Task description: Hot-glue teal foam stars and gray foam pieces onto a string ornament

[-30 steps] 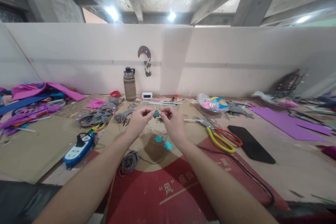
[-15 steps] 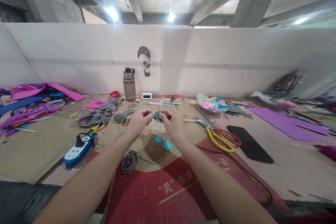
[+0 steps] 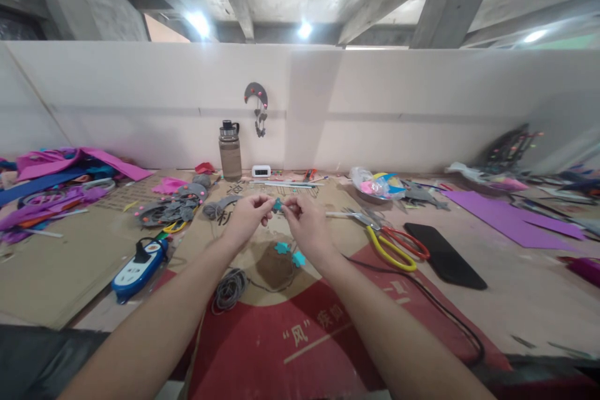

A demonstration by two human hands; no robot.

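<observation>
Around my hands I see a coil of grey cord [image 3: 229, 289] lying near on the left, a blue and white power strip [image 3: 139, 260] further left, and two teal felt flowers [image 3: 289, 253] on the cardboard just below my wrists. To the right lie yellow-handled scissors [image 3: 391, 249] with red-handled ones against them, and a black phone [image 3: 444, 255] beyond those. A thin black cable [image 3: 435, 306] runs past my right forearm. Nothing stands between my hands and the piece they hold.

My left hand [image 3: 246, 218] and right hand [image 3: 307, 227] meet in the middle, both pinching a small teal felt piece [image 3: 278, 204] between fingertips, raised a little over the worktop. It is tiny and partly hidden by my fingers.

The worktop [image 3: 515, 287] is covered with cardboard and a red printed sheet [image 3: 300, 344]. At the far edge a water bottle [image 3: 230, 151] and a small white clock [image 3: 261, 170] stand against a white partition, with bare concrete beams overhead.
</observation>
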